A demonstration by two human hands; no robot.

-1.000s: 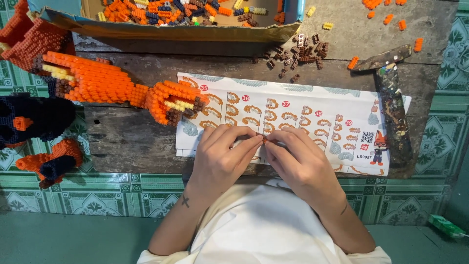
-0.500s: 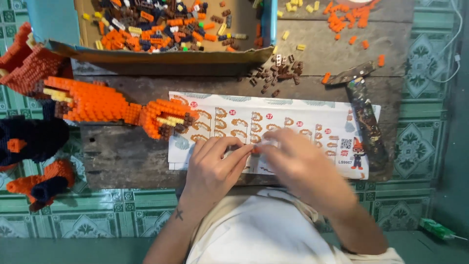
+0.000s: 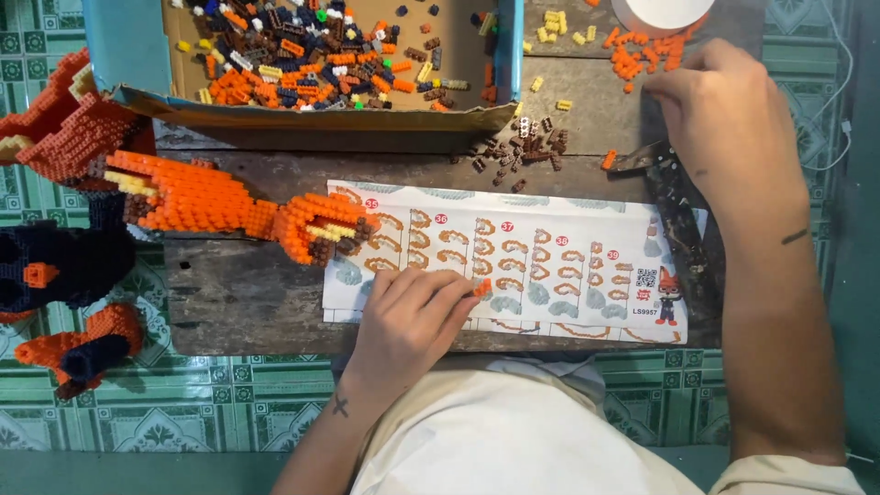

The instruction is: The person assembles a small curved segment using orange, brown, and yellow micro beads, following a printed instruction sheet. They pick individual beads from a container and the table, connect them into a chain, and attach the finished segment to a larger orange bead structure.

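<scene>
My left hand (image 3: 411, 316) rests on the instruction sheet (image 3: 550, 247) and pinches a small orange brick piece (image 3: 481, 287) between its fingertips. My right hand (image 3: 720, 110) is stretched out to the far right of the wooden board, fingers curled down over the pile of loose orange bricks (image 3: 642, 50); what the fingers hold is hidden. A large orange brick-built arm with a claw (image 3: 238, 206) lies across the board, its tip touching the sheet's left end.
A cardboard box (image 3: 302, 103) full of mixed small bricks stands at the back. Brown bricks (image 3: 518, 147) are scattered beside it. More orange and dark model parts (image 3: 64, 266) lie on the tiled floor at left. A dark tool (image 3: 674, 211) lies beside the sheet.
Both hands were together over the sheet working one small piece. My right hand has now moved away up and right to the orange bricks, while my left keeps the piece.
</scene>
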